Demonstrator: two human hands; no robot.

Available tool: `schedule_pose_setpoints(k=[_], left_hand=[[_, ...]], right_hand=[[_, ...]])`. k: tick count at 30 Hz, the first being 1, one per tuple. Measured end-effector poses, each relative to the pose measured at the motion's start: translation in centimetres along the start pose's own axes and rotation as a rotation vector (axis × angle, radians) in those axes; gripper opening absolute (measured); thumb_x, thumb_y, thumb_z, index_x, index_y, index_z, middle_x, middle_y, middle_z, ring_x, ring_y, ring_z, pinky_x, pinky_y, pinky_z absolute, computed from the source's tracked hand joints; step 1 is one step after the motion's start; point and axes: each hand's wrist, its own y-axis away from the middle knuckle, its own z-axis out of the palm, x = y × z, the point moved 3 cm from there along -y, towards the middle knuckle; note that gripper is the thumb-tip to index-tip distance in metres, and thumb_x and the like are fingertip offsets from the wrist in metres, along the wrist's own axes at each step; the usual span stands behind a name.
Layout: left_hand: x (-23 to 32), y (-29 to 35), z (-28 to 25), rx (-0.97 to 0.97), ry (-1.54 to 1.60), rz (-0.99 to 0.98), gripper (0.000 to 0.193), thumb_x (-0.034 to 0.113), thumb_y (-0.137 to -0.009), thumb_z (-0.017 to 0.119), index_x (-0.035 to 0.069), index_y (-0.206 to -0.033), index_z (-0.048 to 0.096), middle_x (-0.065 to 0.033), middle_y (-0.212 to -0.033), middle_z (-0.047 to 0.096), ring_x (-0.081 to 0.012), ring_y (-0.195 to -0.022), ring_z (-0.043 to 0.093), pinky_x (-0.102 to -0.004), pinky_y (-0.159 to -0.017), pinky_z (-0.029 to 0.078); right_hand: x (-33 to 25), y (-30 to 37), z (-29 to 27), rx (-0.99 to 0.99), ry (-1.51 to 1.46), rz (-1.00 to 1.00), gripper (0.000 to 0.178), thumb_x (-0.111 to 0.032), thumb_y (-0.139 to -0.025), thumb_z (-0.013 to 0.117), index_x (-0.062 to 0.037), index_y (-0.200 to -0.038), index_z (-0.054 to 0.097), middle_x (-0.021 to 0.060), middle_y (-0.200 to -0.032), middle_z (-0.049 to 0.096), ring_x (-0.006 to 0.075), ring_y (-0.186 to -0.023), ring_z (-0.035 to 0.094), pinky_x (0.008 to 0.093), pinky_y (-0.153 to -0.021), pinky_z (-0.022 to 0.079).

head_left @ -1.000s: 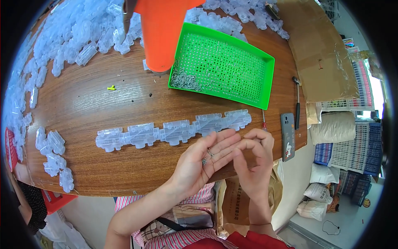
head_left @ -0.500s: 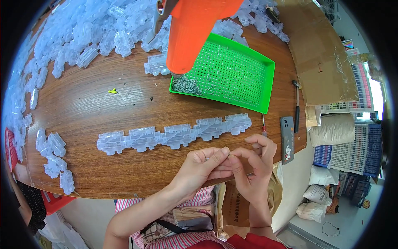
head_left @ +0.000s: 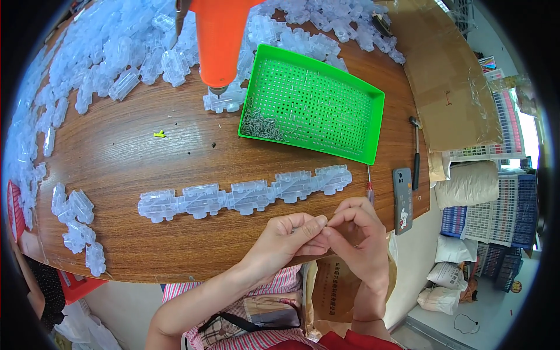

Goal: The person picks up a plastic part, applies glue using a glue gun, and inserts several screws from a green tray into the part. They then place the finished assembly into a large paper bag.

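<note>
My left hand (head_left: 294, 234) and my right hand (head_left: 360, 236) meet above the table's front edge. Thumb and finger of each are pinched together, fingertips touching or nearly so. Whatever sits between them is too small or hidden to make out. Just beyond lies a row of several clear plastic casings (head_left: 249, 197), set end to end. A green perforated basket (head_left: 326, 96) stands farther back, with a heap of small silver screws (head_left: 261, 126) in its near left corner. Left of it hangs an orange power screwdriver (head_left: 220, 49), tip down over another clear casing (head_left: 224, 102).
A large pile of clear casings (head_left: 116, 52) covers the far left. More casings (head_left: 77, 213) lie near left. On the right are a red-handled screwdriver (head_left: 370, 193), a phone (head_left: 402, 201), a hammer (head_left: 416, 154) and a cardboard sheet (head_left: 449, 87). A small yellow piece (head_left: 159, 134) lies mid-table.
The orange power screwdriver appears farther left and higher, uncovering the basket's left side. My hands stay pinched together, with the right fingers curled in more. The view has shifted slightly.
</note>
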Motion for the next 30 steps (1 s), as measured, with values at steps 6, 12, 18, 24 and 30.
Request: schedule_pose_setpoints(k=[6,12,18,24,30], left_hand=[[0.3,0.2,-0.4,0.116,-0.166,0.103,0.030,0.028,-0.096,0.060,-0.001,-0.095,0.064,-0.0057,-0.087,0.067,-0.0096,-0.077,0.064,-0.0235,-0.073,0.056],[0.5,0.5,-0.5,0.181,-0.089,0.078,0.039,0.035,-0.101,0.049,-0.001,-0.094,0.063,-0.0087,-0.083,0.066,-0.0131,-0.075,0.065,-0.0268,-0.072,0.057],[0.6,1.1,-0.5,0.207,0.012,0.013,0.042,0.037,-0.102,0.044,0.000,-0.094,0.062,-0.0103,-0.083,0.067,-0.0172,-0.074,0.066,-0.0291,-0.072,0.056],[0.5,0.9,-0.8,0.167,0.080,-0.006,0.043,0.038,-0.102,0.044,-0.001,-0.095,0.062,-0.0106,-0.084,0.067,-0.0180,-0.077,0.067,-0.0297,-0.073,0.056],[0.6,1.0,-0.7,0.163,0.092,-0.026,0.043,0.038,-0.102,0.044,0.000,-0.095,0.062,-0.0106,-0.085,0.067,-0.0182,-0.078,0.067,-0.0297,-0.073,0.056]], right_hand=[[-0.9,0.2,0.4,0.036,0.310,-0.198,0.013,-0.001,-0.074,0.073,-0.0037,-0.085,0.066,0.0082,-0.096,0.054,0.0206,-0.086,0.057,0.0305,-0.075,0.047],[0.7,-2.0,0.8,0.090,0.160,-0.200,0.015,-0.001,-0.072,0.073,-0.0057,-0.083,0.064,0.0075,-0.098,0.055,0.0232,-0.091,0.053,0.0324,-0.076,0.044],[2.5,-4.7,1.1,0.132,0.426,-0.372,0.015,-0.001,-0.074,0.074,-0.0068,-0.085,0.066,0.0067,-0.107,0.051,0.0201,-0.097,0.047,0.0309,-0.084,0.040],[2.6,-5.2,1.4,0.169,0.432,-0.399,0.015,-0.006,-0.073,0.077,-0.0099,-0.084,0.069,0.0070,-0.105,0.053,0.0234,-0.089,0.044,0.0338,-0.077,0.039],[2.2,-4.9,1.1,0.147,0.469,-0.381,0.016,-0.002,-0.072,0.077,-0.0073,-0.086,0.070,0.0058,-0.105,0.053,0.0185,-0.090,0.047,0.0294,-0.079,0.040]])
